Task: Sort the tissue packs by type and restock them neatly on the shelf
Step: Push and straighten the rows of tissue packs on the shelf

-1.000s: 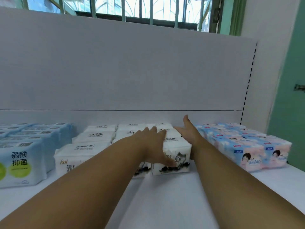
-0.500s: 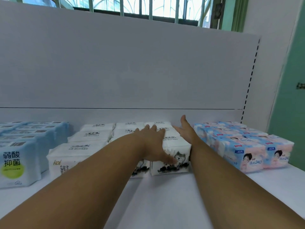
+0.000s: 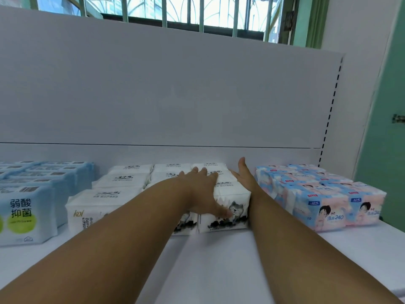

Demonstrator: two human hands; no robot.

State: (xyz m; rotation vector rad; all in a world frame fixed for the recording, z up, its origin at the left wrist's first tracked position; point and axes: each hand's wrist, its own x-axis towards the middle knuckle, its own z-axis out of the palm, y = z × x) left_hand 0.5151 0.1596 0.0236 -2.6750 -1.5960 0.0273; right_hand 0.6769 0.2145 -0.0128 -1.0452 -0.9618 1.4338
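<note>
Three kinds of tissue packs stand in groups on the white shelf [image 3: 219, 264]. White packs with an ink cat drawing [image 3: 228, 213] fill the middle, in rows reaching the back panel. My left hand [image 3: 202, 191] lies flat on top of the front right white pack, thumb down its front face. My right hand [image 3: 244, 177] presses with straight fingers against the right side of that same column. Light blue packs [image 3: 28, 213] sit at the left, and pink-and-blue packs [image 3: 324, 207] at the right.
A tall white back panel [image 3: 175, 95] rises behind the packs, with a slotted upright [image 3: 331, 106] at its right end. A barred window shows above it, and a green door [image 3: 385, 150] stands at the far right. Bare shelf surface lies in front of the packs.
The camera has shifted slightly. Both hands stay on the front right white pack, pressed a little further toward the back panel.
</note>
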